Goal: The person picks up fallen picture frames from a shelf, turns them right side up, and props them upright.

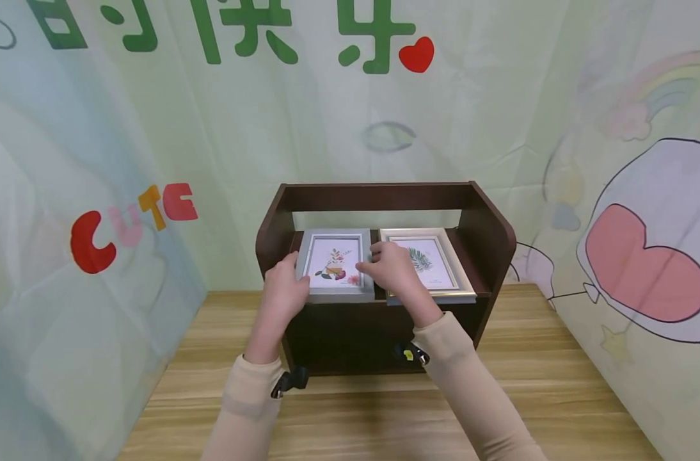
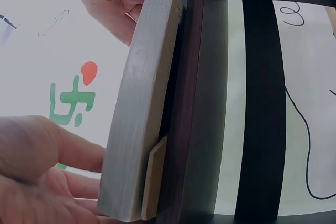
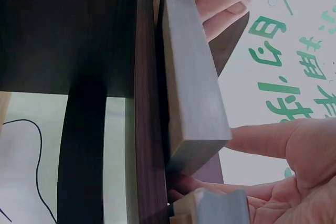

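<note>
A silver picture frame [image 1: 341, 296] with a flower print lies face up on the left of a dark brown shelf unit [image 1: 379, 197]. My left hand [image 1: 285, 287] grips its left edge, thumb over the front corner. At the opposite edge, my right hand [image 1: 391, 266] holds the frame between thumb and fingers, some fingers down in the gap beside it. Both wrist views show the silver frame [image 2: 137, 103] side-on, slightly tilted off the board, with a small wooden piece [image 2: 154, 179] under it. Just right lies a gold-rimmed picture frame [image 1: 459, 272] with a leaf print.
The shelf unit's raised side panels [image 1: 488, 234] and back rail stand around the frames. It rests on a wood-grain tabletop [image 1: 350, 416]. Printed cloth walls [image 1: 212, 141] with letters and hearts surround the table on the left, back and right.
</note>
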The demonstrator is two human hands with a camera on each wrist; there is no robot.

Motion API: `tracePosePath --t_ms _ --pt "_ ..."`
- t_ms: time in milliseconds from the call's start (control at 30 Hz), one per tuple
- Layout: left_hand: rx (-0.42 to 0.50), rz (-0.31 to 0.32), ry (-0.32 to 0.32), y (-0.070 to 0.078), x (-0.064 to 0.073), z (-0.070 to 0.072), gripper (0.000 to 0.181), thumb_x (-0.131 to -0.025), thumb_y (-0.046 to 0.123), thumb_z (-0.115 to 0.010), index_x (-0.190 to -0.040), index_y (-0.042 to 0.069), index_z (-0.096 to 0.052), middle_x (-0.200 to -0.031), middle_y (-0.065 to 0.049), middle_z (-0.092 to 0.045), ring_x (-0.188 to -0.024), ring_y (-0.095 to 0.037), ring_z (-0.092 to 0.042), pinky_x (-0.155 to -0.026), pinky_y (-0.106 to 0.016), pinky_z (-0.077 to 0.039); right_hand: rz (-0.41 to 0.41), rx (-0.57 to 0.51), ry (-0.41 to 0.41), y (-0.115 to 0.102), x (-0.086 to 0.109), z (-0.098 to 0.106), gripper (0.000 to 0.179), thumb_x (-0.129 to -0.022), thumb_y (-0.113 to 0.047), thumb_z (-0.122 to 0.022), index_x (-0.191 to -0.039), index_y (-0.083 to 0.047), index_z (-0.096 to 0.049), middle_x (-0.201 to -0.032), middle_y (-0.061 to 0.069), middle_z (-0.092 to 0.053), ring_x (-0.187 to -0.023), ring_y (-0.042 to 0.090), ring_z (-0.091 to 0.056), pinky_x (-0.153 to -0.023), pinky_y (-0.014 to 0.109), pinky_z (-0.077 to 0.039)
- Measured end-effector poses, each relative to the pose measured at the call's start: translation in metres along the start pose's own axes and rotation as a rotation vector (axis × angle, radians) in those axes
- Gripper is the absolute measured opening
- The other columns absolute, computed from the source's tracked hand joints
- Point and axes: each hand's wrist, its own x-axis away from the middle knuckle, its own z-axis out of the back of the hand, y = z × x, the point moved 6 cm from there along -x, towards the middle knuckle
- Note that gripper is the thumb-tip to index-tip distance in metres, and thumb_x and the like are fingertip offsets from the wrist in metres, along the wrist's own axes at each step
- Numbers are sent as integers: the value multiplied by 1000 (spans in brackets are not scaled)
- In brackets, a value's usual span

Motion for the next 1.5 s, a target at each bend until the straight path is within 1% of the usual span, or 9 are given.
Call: tracePosePath --t_ms 167,300,467,700,800,967,1200,1367,1500 --pt "13 17 1 -1 0 0 53 -91 3 -50 -142 -6 -36 -142 -25 -43 -124 -36 -48 -103 -51 -41 17 -4 38 -1 1 2 47 -85 -19 -70 -126 2 -57 -119 18 -65 -110 28 -63 -89 41 -53" --pt "35 16 21 -2 0 0 54 -89 2 -52 -141 -4 -39 -139 -24 -46 -120 -36 -50 -100 -51 -43 12 -40 63 0 2 3 44 -84 -13 -70 -125 0 -59 -117 17 -66 -109 27 -64 -88 39 -53" --pt "87 5 66 -4 0 -1 53 -87 1 -55 -138 -1 -44 -135 -23 -51 -119 -35 -52 -99 -50 -45 -9 -127 103 7 3 5 43 -82 -7 -70 -124 -2 -59 -116 16 -67 -107 25 -65 -85 38 -55" --pt "216 -20 162 -7 2 -2 53 -85 0 -60 -136 -2 -46 -135 -21 -52 -120 -33 -52 -100 -47 -45 19 -205 189 14 3 10 49 -77 -1 -72 -124 0 -58 -110 18 -69 -94 26 -70 -80 37 -57" --pt "236 -14 197 -8 3 -2 55 -85 0 -62 -137 -2 -45 -135 -21 -52 -120 -34 -53 -99 -46 -46 15 -251 192 16 2 11 54 -76 -1 -73 -127 -1 -56 -111 17 -69 -94 26 -70 -81 36 -56" --pt "273 11 216 -8 3 -2 57 -86 1 -62 -140 0 -43 -138 -21 -49 -121 -34 -54 -98 -44 -47 -4 -315 173 18 -1 12 58 -77 -2 -73 -132 -1 -53 -115 18 -67 -99 27 -68 -86 35 -55" --pt "389 -18 255 -7 4 2 54 -85 1 -61 -137 -5 -45 -133 -23 -54 -118 -34 -57 -98 -40 -47 -11 -388 130 21 -5 10 57 -79 2 -71 -132 4 -51 -119 21 -64 -105 29 -66 -90 36 -53" --pt "402 -22 264 -7 5 2 51 -88 4 -59 -136 -4 -46 -133 -22 -55 -118 -33 -57 -97 -40 -48 -3 -415 150 21 -6 12 53 -79 3 -70 -129 2 -55 -118 21 -65 -104 30 -66 -89 37 -53" --pt "397 -40 311 -5 4 4 47 -89 4 -59 -135 -2 -49 -132 -20 -55 -116 -33 -58 -96 -40 -49 14 -416 168 20 -6 14 50 -79 1 -72 -127 0 -59 -118 19 -65 -103 30 -66 -88 37 -54"
